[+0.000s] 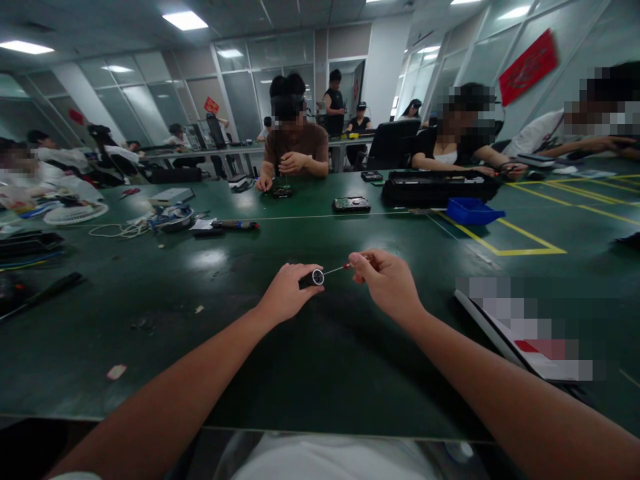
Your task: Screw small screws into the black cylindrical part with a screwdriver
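Near the middle of the green table (310, 360), my left hand (286, 292) grips a short black cylinder (311, 279) whose pale ringed end faces right. My right hand (387, 280) is closed around the handle of a thin screwdriver (336, 270), of which a reddish collar and a metal shaft show. The shaft points left, and its tip is at the ringed end of the cylinder. Whether the tip is inside cannot be made out. Both hands are raised slightly over the tabletop.
A blue tray (473, 211), a long black casing (440, 189) and an opened drive (351, 204) lie farther back. Cables (170, 219) and a pen-like tool (235, 225) are left. Papers (525, 333) lie right. A person (296, 143) works opposite.
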`<state>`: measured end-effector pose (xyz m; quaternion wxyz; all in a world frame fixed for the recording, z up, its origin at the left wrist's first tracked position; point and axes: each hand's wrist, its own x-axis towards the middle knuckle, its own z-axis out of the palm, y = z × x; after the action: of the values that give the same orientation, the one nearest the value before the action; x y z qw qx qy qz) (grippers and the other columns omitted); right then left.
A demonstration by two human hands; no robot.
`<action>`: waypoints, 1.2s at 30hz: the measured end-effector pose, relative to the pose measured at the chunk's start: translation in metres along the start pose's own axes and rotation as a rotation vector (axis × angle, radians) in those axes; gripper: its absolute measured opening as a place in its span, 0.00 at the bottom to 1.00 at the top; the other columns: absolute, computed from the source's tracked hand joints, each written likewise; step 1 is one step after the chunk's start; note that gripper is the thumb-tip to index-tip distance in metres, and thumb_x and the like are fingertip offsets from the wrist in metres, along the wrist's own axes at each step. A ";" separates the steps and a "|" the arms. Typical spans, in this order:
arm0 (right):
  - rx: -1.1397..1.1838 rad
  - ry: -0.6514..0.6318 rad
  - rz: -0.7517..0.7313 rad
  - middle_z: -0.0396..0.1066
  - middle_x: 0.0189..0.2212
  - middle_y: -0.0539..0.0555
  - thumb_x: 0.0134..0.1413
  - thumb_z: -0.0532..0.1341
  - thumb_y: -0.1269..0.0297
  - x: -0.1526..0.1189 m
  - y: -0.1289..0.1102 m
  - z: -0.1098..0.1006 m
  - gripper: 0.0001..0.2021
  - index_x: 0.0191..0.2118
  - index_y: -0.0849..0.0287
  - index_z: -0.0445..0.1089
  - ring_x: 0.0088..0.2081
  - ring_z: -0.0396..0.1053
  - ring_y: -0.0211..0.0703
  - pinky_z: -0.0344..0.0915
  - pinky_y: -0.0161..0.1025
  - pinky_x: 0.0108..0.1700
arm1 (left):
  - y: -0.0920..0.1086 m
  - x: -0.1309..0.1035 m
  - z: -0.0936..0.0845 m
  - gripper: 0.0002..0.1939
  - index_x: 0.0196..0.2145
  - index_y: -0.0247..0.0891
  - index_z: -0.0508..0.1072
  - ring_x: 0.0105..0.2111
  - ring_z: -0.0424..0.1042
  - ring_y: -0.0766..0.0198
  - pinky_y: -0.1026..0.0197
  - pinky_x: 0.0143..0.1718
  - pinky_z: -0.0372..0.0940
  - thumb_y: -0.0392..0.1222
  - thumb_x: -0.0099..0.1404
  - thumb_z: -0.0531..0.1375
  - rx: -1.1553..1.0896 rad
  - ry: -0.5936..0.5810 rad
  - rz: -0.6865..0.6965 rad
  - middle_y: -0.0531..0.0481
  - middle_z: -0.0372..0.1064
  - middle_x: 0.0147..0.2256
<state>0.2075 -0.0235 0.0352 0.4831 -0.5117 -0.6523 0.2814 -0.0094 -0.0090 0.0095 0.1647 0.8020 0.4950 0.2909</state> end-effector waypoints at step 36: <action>-0.101 -0.051 -0.093 0.69 0.30 0.52 0.67 0.48 0.55 -0.003 0.008 0.002 0.14 0.43 0.54 0.67 0.32 0.67 0.45 0.61 0.43 0.35 | -0.001 0.001 0.001 0.19 0.53 0.45 0.75 0.45 0.71 0.54 0.46 0.56 0.59 0.43 0.64 0.66 0.015 -0.028 -0.002 0.49 0.75 0.45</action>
<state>0.2090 -0.0240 0.0268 0.4526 -0.4972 -0.7009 0.2381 -0.0090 -0.0080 0.0085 0.1658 0.8067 0.4958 0.2757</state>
